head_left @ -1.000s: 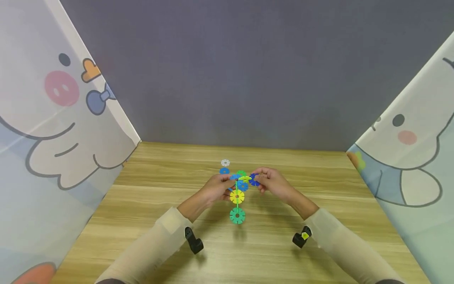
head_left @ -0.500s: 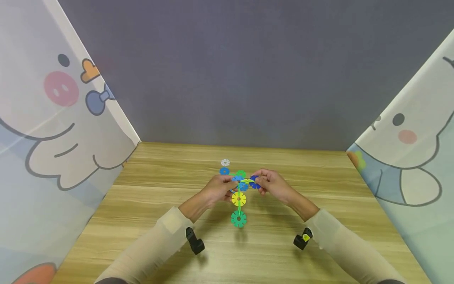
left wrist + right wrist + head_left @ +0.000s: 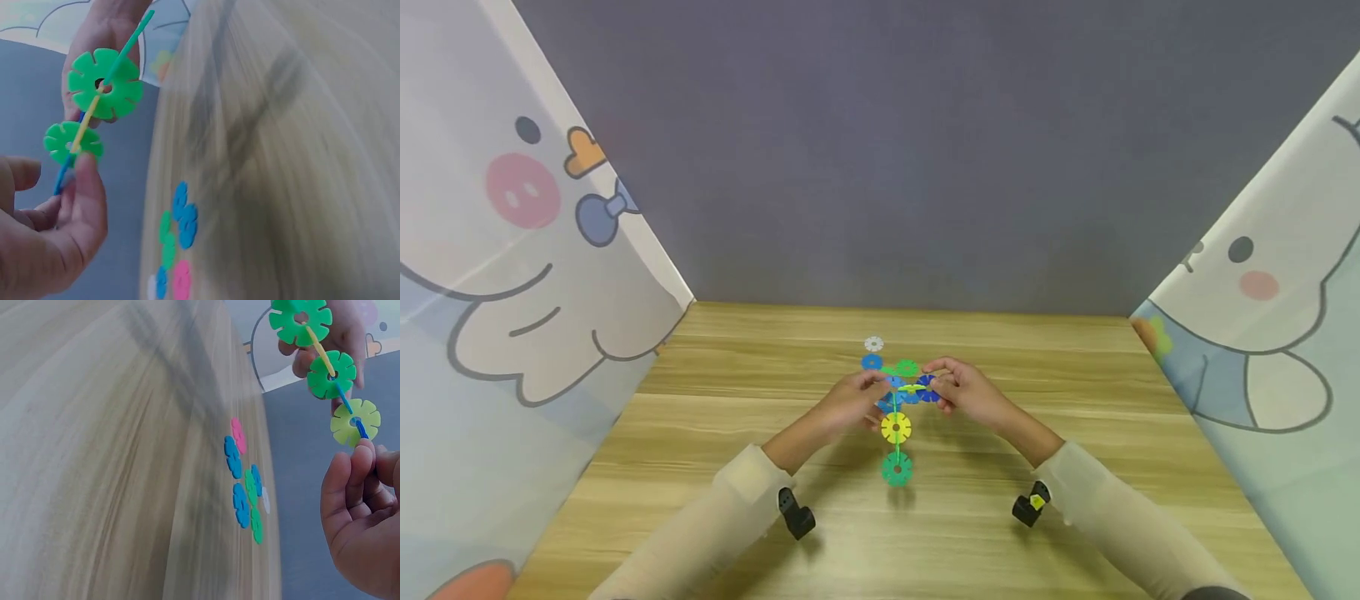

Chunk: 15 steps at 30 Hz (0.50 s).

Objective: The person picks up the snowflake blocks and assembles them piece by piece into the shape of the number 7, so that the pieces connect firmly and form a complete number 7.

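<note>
A chain of slotted plastic snowflake discs hangs between the two hands, above the table. Its near end has a teal-green disc (image 3: 897, 469) and a yellow disc (image 3: 896, 427), with green discs edge-on between. My left hand (image 3: 846, 404) pinches the chain's blue disc (image 3: 60, 179) between thumb and fingers, close to a green disc (image 3: 62, 142). At the right end, my right hand (image 3: 973, 396) pinches a dark blue disc (image 3: 362, 429) by its edge. A yellow-green disc (image 3: 355, 422), edge-on from the head, joins the dark blue disc to the blue one.
Loose discs lie on the wooden table (image 3: 1037, 350) behind the chain: a white one (image 3: 874, 343), a blue one (image 3: 872, 362), green ones (image 3: 907, 367), a pink one (image 3: 182, 280) and more blue ones (image 3: 240, 505). A grey panel (image 3: 880, 167) stands behind, with cartoon-printed panels (image 3: 520, 275) at both sides.
Both hands and the chain shift slightly toward the person, then a little left. The chain's near end hangs lower in view. Both hands keep their pinch.
</note>
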Available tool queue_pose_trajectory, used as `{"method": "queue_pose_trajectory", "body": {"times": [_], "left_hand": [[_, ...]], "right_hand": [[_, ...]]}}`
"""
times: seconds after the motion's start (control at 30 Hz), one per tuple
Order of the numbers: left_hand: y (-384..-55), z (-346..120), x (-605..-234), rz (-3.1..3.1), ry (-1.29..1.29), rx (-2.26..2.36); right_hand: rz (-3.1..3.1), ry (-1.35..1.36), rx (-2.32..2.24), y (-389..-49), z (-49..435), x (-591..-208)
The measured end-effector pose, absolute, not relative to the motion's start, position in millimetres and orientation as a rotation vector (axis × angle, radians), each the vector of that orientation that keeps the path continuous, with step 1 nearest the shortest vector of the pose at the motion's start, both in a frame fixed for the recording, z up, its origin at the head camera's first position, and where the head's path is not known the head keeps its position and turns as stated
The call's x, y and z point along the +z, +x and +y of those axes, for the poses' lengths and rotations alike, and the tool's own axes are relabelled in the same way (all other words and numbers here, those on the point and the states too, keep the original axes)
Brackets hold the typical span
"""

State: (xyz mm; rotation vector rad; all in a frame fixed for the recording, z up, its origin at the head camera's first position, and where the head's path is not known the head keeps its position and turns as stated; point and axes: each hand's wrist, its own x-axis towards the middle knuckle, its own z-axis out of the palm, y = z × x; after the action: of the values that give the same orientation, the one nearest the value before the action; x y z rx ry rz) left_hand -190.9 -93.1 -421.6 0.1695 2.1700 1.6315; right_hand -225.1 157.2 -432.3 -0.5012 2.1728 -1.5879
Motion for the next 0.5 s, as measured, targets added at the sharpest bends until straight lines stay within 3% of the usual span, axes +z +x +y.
{"method": "queue_pose_trajectory", "body": {"times": [0.5], "left_hand": [[-184.9,-85.0,-411.9,2.832,0.714,0.96]], "right_hand": [[2.145,-0.475,-1.544,-221.1,139.1,-434.2]]}}
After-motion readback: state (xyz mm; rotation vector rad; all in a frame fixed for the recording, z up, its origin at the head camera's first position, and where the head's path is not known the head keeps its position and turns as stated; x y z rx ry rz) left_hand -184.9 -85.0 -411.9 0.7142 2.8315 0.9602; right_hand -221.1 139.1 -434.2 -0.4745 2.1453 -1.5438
